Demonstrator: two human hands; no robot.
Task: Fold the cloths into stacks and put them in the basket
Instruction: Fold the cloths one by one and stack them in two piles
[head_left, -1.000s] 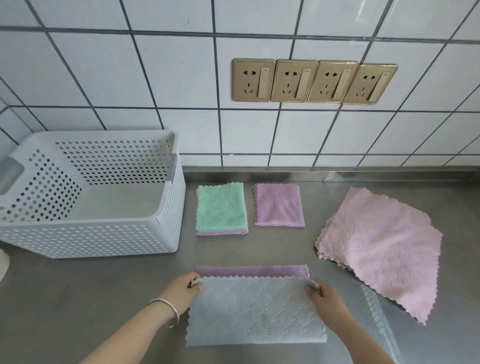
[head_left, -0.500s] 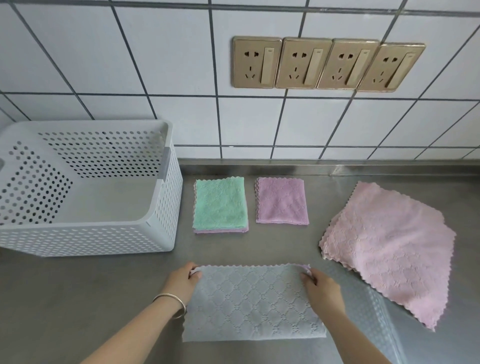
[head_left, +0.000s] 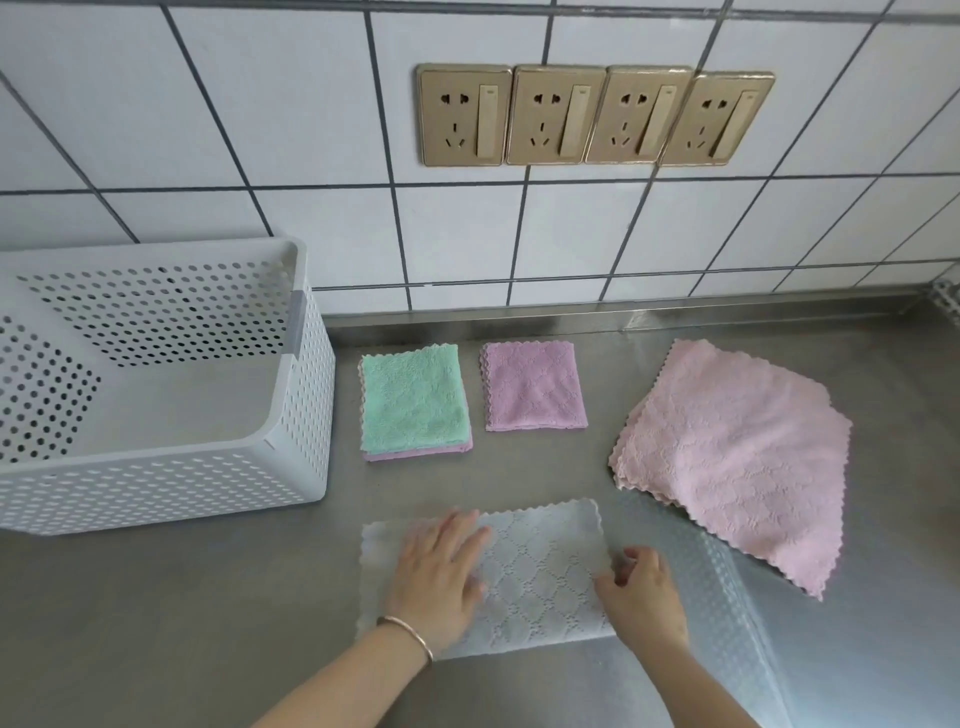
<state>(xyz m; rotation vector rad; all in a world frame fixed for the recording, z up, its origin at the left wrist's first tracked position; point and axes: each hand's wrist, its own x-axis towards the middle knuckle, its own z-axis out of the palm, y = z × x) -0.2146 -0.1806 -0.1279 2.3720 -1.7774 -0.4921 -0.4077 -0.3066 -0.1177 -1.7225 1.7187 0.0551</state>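
Grey cloth pressed flat under open-fingered left hand; right edge at 3 o'clock pinched by curled right hand.

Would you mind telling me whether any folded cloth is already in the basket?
No, the basket holds no cloth; the green cloth and the purple cloth lie folded on the counter beside it.

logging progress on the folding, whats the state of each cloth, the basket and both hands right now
grey cloth: folded in half, flat on counter
left hand: pressing flat on grey cloth
right hand: gripping grey cloth's right edge
green cloth: folded, stacked on a purple one
purple cloth: folded, lying alone
pink cloths: unfolded pile
basket: upright, holds no cloths
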